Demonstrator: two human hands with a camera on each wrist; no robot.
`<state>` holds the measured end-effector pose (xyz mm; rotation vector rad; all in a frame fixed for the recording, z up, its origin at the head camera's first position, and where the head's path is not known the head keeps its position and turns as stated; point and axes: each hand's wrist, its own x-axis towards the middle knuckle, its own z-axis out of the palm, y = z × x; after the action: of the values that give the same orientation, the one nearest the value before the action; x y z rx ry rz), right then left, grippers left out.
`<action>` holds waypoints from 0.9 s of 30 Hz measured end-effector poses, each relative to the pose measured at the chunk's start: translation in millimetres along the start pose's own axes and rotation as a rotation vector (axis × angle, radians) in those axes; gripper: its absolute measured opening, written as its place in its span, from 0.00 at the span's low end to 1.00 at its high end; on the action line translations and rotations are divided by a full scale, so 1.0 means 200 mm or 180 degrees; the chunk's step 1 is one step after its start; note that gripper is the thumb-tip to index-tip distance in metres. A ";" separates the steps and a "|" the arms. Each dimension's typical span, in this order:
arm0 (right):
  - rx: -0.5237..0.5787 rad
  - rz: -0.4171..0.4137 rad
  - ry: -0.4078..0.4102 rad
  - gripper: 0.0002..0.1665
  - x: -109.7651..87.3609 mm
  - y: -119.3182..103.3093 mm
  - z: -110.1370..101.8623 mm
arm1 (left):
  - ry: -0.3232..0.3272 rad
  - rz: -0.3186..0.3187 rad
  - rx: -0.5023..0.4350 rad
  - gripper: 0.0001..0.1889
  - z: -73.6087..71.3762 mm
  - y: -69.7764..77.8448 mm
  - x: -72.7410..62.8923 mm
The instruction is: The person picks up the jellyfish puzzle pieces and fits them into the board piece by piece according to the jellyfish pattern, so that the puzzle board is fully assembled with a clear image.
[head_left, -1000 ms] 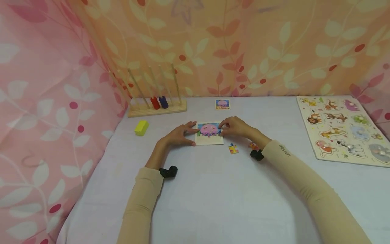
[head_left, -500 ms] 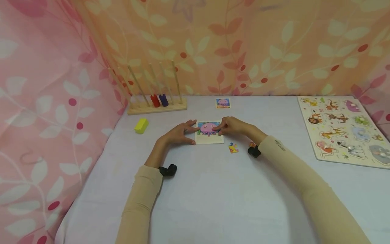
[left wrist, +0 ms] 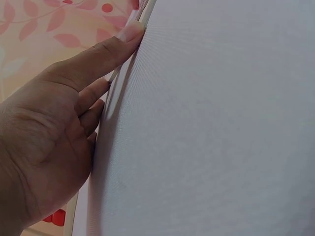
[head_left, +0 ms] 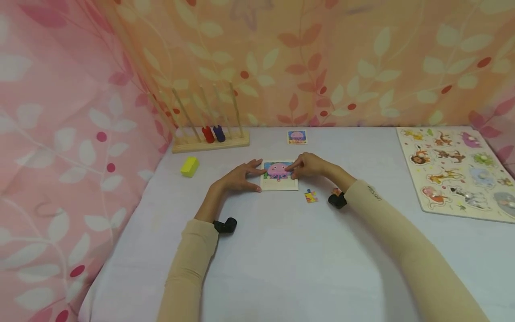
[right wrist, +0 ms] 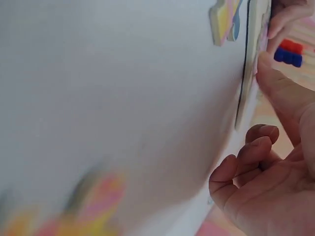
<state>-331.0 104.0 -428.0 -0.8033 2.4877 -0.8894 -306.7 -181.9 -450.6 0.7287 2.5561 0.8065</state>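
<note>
So we've got the puzzle [head_left: 280,185] flat on the bench [head_left: 281,250], our left hand [head_left: 238,177] at its left edge, fingers spread. Our right hand [head_left: 311,165] has 1 fingertip pressing its pink picture [head_left: 276,170] towards the right edge, other fingers curled in. 2 loose pieces [head_left: 310,196] sit off the puzzle's near right corner; 1 card [head_left: 297,137] lies beyond it.

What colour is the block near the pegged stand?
The block is yellow, clearest in the head view.

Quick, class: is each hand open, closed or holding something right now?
Left hand: open, touching the jigsaw tray.
Right hand: open, holding nothing, touching the pink jigsaw picture.
</note>
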 end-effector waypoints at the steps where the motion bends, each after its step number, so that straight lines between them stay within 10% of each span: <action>1: -0.0029 0.0012 0.0036 0.19 -0.02 0.00 -0.01 | -0.0004 -0.0008 -0.0010 0.36 0.00 0.01 0.00; 13: -0.0156 0.0156 0.0129 0.20 -0.34 0.05 -0.06 | 0.0088 0.0016 0.0004 0.35 -0.03 0.02 -0.01; 27: -0.0352 0.0180 0.0169 0.18 -0.42 0.04 0.07 | 0.0096 0.0062 -0.0009 0.35 0.02 0.01 -0.03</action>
<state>-263.3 155.5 -430.1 -0.7496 2.6117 -0.7691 -299.3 -181.2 -451.7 0.7473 2.5778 0.8333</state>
